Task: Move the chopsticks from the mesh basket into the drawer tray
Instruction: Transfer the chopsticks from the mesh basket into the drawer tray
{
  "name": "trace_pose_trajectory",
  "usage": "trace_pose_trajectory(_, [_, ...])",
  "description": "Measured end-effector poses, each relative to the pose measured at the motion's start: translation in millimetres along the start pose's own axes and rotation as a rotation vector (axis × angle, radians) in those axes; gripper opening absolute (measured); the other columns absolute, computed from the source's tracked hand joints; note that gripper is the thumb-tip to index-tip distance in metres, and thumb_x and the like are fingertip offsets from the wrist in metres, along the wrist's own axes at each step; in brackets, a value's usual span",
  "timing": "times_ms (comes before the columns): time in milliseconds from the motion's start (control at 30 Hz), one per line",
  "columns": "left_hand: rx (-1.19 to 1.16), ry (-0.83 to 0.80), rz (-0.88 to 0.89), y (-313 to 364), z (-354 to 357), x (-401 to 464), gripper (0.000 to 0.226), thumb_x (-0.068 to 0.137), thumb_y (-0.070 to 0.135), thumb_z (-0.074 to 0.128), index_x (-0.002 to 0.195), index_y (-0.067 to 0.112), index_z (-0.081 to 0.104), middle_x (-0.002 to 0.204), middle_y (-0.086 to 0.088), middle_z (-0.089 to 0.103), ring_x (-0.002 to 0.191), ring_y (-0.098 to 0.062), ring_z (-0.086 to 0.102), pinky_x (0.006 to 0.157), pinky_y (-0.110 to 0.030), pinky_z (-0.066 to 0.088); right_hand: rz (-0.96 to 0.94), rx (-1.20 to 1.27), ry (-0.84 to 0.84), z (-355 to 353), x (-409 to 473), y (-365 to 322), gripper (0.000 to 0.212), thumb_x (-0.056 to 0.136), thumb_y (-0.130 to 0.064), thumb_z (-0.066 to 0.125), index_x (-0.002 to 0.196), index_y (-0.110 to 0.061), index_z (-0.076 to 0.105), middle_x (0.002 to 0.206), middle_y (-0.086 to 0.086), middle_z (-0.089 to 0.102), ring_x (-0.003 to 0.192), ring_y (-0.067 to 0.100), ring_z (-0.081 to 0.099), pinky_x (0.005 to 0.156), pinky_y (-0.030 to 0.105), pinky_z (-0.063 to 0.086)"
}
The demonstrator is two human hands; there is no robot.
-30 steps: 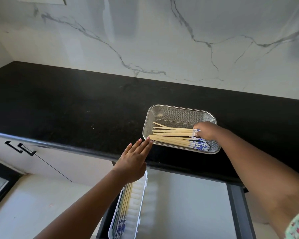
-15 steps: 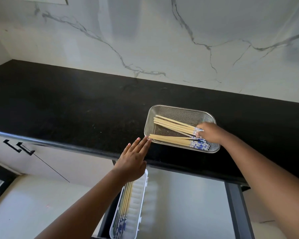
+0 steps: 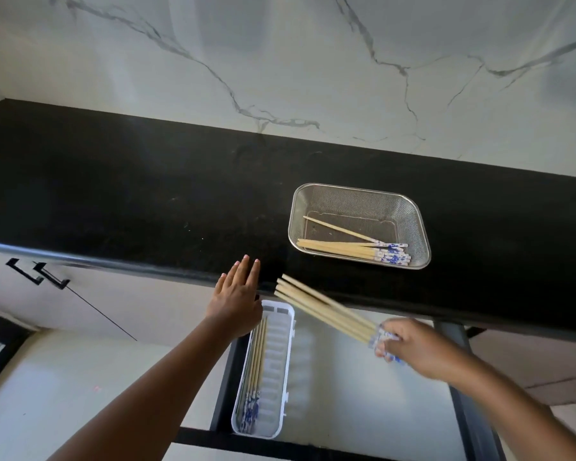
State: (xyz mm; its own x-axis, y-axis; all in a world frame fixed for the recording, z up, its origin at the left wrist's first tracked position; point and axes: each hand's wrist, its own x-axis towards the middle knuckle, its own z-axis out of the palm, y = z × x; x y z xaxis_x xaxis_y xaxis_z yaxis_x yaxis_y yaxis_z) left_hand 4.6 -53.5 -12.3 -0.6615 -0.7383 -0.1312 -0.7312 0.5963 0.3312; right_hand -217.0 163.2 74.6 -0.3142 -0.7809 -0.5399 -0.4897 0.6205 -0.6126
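A metal mesh basket [image 3: 409,207] sits on the black counter and holds several bamboo chopsticks [image 3: 340,248] with blue-patterned ends. My right hand [image 3: 419,351] is over the open drawer, shut on a bundle of several chopsticks [image 3: 323,309] by their patterned ends; their tips point up-left toward the counter edge. The white drawer tray [image 3: 281,371] lies in the drawer's left side with several chopsticks [image 3: 255,364] along its left wall. My left hand [image 3: 236,294] is flat and open above the tray's far end, fingers reaching the counter edge.
The black counter [image 3: 147,201] runs across the view under a marble backsplash [image 3: 280,61]. The open drawer [image 3: 363,387] has dark side rails. White cabinet doors with black handles [image 3: 37,272] are at the left.
My right hand has lifted a bundle of chopsticks out of the basket and brought it down over the drawer. Fewer chopsticks lie in the basket. My left hand has barely moved.
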Motion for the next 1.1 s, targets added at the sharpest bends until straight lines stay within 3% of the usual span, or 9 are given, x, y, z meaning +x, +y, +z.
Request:
trace_pose_trajectory(133, [0.018,-0.021,-0.004,-16,6,-1,0.081,0.093,0.030,0.050,0.152,0.021,-0.005,0.161,-0.003,-0.012,0.146,-0.020,-0.013,0.117,-0.039,-0.004,0.179,-0.056,-0.042,70,10,24,0.025,0.088,-0.015,0.050,0.065,-0.020,0.059,0.060,-0.006,0.062,0.047,-0.001,0.053,0.050,0.015,0.040])
trace_pose_trajectory(233, [0.033,-0.019,0.017,-23,10,-1,0.082,0.093,0.031,0.051,0.151,0.022,-0.007,0.161,-0.001,-0.013,0.146,-0.019,-0.015,0.117,-0.039,-0.004,0.316,-0.059,-0.072,117,31,28,0.017,0.087,-0.018,0.049,0.073,-0.017,0.058,0.057,-0.006,0.060,0.045,0.005,0.054,0.053,0.021,0.042])
trace_pose_trajectory(400, [0.010,0.041,0.031,-26,14,-2,0.085,0.091,0.030,0.056,0.152,0.022,-0.003,0.161,-0.002,-0.006,0.147,-0.020,-0.008,0.118,-0.038,0.009,0.419,0.018,-0.009,167,72,5,0.009,0.082,-0.010,0.047,0.088,-0.010,0.053,0.097,0.015,0.073,0.075,0.023,0.062,0.077,0.035,0.055])
trace_pose_trajectory(567, [-0.086,0.012,0.035,-31,15,-2,0.084,0.091,0.027,0.056,0.152,0.024,-0.002,0.161,0.001,-0.010,0.145,-0.016,-0.011,0.114,-0.041,0.025,0.525,0.227,0.050,211,106,-17,0.018,0.089,-0.004,0.047,0.098,0.003,0.060,0.091,0.018,0.069,0.071,0.028,0.062,0.065,0.031,0.050])
trace_pose_trajectory(667, [-0.128,-0.011,0.054,-36,12,0,0.082,0.092,0.028,0.055,0.152,0.025,-0.001,0.160,0.003,-0.011,0.144,-0.014,-0.013,0.114,-0.041,0.026,0.607,0.307,0.061,235,116,-23,0.026,0.090,-0.004,0.048,0.112,0.004,0.060,0.108,0.019,0.070,0.090,0.030,0.070,0.073,0.032,0.055])
trace_pose_trajectory(800, [-0.136,-0.037,0.081,-41,9,-1,0.082,0.092,0.026,0.056,0.152,0.026,-0.001,0.160,0.005,-0.012,0.144,-0.012,-0.014,0.114,-0.041,0.026,0.627,0.383,0.001,259,119,-30,0.035,0.093,-0.010,0.045,0.125,-0.003,0.056,0.130,0.018,0.060,0.119,0.029,0.060,0.095,0.033,0.051])
trace_pose_trajectory(933, [-0.143,-0.054,0.084,-44,10,1,0.083,0.092,0.027,0.056,0.152,0.027,-0.001,0.160,0.005,-0.013,0.143,-0.012,-0.015,0.114,-0.042,0.025,0.692,0.346,0.057,274,119,-34,0.049,0.091,-0.002,0.042,0.139,-0.002,0.042,0.140,0.015,0.052,0.124,0.028,0.055,0.097,0.028,0.048])
trace_pose_trajectory(1100, [-0.124,-0.047,0.090,-45,13,3,0.084,0.092,0.030,0.057,0.152,0.026,-0.002,0.159,0.005,-0.013,0.138,-0.008,-0.019,0.115,-0.039,0.020,0.683,0.492,0.109,274,122,-35,0.047,0.092,-0.002,0.036,0.139,-0.001,0.042,0.139,0.018,0.052,0.120,0.030,0.057,0.094,0.033,0.050])
